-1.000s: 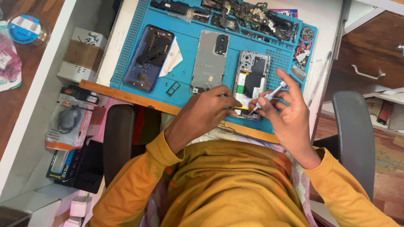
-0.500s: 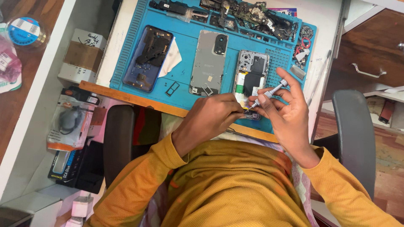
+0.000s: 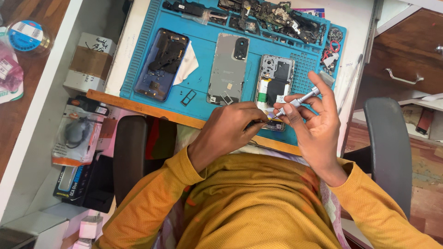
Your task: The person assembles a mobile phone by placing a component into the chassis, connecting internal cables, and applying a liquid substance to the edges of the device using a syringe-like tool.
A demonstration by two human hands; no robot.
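- Head view: a person in a mustard-yellow long-sleeved top works over a blue silicone repair mat (image 3: 203, 99) set on a white desk.
- The right hand (image 3: 314, 117) pinches a slim silver metal screwdriver (image 3: 297, 99) between thumb and fingers, its shaft slanting down-left from the grip to a tip near the lower end of an opened silver phone with exposed boards (image 3: 274, 87).
- The left hand (image 3: 230, 129) is curled shut just left of that tip, fingertips pressed together around something small and dark; what it is cannot be told.
- Just beyond the left hand lies a grey phone back cover with a camera cut-out (image 3: 228, 69); further left, well apart from both hands, a dark blue phone frame (image 3: 161, 64).
- Loose dark phone parts (image 3: 272, 18) crowd the mat's far edge.
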